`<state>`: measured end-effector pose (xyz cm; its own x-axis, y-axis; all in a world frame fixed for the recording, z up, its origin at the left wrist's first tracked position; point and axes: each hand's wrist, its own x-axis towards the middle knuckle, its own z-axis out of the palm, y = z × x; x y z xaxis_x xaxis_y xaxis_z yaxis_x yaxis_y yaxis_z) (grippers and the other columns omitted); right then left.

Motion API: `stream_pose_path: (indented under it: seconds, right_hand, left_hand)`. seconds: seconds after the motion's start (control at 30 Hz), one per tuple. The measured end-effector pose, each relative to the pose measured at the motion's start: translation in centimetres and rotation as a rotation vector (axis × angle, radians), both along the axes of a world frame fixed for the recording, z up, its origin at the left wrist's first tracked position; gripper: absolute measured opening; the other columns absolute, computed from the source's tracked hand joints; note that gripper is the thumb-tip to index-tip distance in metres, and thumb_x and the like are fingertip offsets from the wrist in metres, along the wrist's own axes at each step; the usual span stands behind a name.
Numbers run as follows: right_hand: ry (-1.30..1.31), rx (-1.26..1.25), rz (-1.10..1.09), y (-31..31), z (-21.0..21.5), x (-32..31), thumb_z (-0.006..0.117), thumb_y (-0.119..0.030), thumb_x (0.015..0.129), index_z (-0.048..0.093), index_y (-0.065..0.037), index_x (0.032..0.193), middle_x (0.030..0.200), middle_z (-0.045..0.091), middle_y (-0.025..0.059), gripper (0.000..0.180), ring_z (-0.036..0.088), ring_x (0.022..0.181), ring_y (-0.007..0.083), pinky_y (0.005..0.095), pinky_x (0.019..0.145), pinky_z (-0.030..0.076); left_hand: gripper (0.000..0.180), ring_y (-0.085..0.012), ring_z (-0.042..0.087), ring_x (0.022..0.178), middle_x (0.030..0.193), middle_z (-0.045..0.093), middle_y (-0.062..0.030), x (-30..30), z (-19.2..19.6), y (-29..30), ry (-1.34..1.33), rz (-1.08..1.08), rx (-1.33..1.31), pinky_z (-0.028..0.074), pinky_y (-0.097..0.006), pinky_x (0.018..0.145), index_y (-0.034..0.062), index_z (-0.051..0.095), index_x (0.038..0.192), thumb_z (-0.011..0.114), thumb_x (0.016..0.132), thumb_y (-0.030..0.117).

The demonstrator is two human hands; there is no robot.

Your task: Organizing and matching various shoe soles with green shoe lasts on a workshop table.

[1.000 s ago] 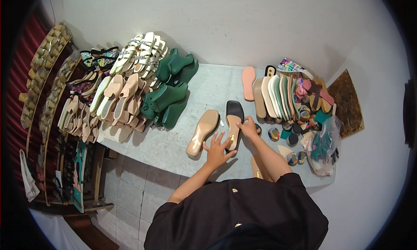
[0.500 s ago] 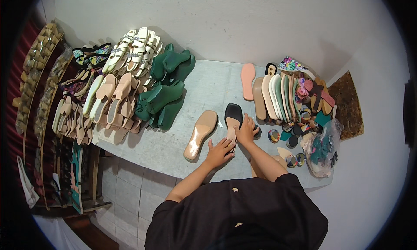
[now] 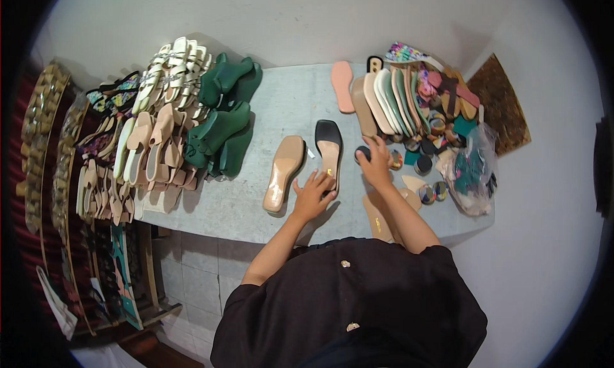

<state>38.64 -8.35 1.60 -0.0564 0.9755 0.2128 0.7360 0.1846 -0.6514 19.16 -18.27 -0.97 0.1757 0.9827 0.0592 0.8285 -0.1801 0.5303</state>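
My left hand [image 3: 313, 197] lies with its fingers spread on the heel end of a square-toed sandal [image 3: 329, 152], black at the front and beige behind. To its left lies a beige square-toed shoe sole [image 3: 285, 169] with a glossy rear part. My right hand [image 3: 378, 166] is closed around a round black block [image 3: 363, 154] on the table, thumb and fingers on either side of it. Several more short round blocks stand beside that hand, among them a multicoloured one [image 3: 395, 160] and a black one [image 3: 423, 165].
A row of soles [image 3: 391, 102] stands at the back right, beside a pink sole [image 3: 343, 86] and a clear plastic bag [image 3: 476, 169]. Green shoe lasts [image 3: 220, 134], white sandals [image 3: 176, 67] and beige sandals [image 3: 163, 141] crowd the table's left. A beige piece [image 3: 378, 217] lies under my right forearm.
My right hand has left the sandal and moved right to the round black block. My left hand stays at the sandal's heel end. The whole view has shifted slightly.
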Motion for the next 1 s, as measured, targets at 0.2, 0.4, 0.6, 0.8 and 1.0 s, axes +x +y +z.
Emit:
stream_pose_path:
  seconds: [0.2,0.4,0.6,0.8,1.0]
  right_hand:
    - [0.154,0.037,-0.175,-5.6,-0.2,10.8,0.065,-0.017,0.075,0.059,-0.01,0.108,0.111,0.056,0.0112,0.034,0.052,0.105,0.0294,0.0378,0.09,0.038]
    - [0.229,-0.053,-0.442,-11.9,-2.4,15.1,0.064,-0.014,0.073,0.061,-0.009,0.102,0.1,0.06,0.0084,0.029,0.058,0.094,0.0255,0.0362,0.083,0.043]
    - [0.177,-0.143,-0.368,-14.1,-1.5,13.6,0.065,-0.018,0.071,0.062,-0.013,0.096,0.094,0.061,0.0027,0.026,0.059,0.087,0.0186,0.037,0.083,0.035]
    - [0.072,-0.147,-0.29,-11.8,0.1,12.5,0.065,-0.019,0.072,0.062,-0.016,0.096,0.098,0.059,0.0012,0.025,0.055,0.093,0.02,0.0475,0.093,0.025]
    - [-0.046,-0.034,-0.2,-5.9,1.2,11.4,0.064,-0.019,0.073,0.062,-0.017,0.099,0.102,0.059,0.0017,0.026,0.05,0.106,0.0219,0.0546,0.097,0.021]
  left_hand:
    - [0.045,-0.0261,0.03,0.133,0.138,0.042,-0.0084,1.0,1.7,-1.6,-0.112,0.061,0.094,0.004,-0.064,0.099,0.0155,0.049,0.13,0.049,0.09,0.036]
    - [0.046,-0.0261,0.037,0.128,0.133,0.044,-0.0115,4.8,1.4,-2.5,-0.223,-0.147,0.126,0.019,-0.053,0.102,0.0114,0.049,0.128,0.056,0.086,0.028]
    - [0.049,-0.027,0.039,0.126,0.133,0.044,-0.0102,8.2,0.3,-2.8,-0.172,-0.318,0.077,0.025,-0.054,0.099,0.0122,0.046,0.128,0.058,0.082,0.026]
    - [0.047,-0.0256,0.034,0.131,0.134,0.043,-0.0087,9.5,0.7,-1.9,-0.046,-0.253,0.138,0.011,-0.063,0.1,0.016,0.049,0.125,0.059,0.08,0.023]
    - [0.037,-0.0288,0.027,0.135,0.138,0.042,-0.0084,8.9,1.3,0.0,-0.065,-0.033,0.229,-0.002,-0.068,0.096,0.0183,0.061,0.116,0.059,0.08,0.024]
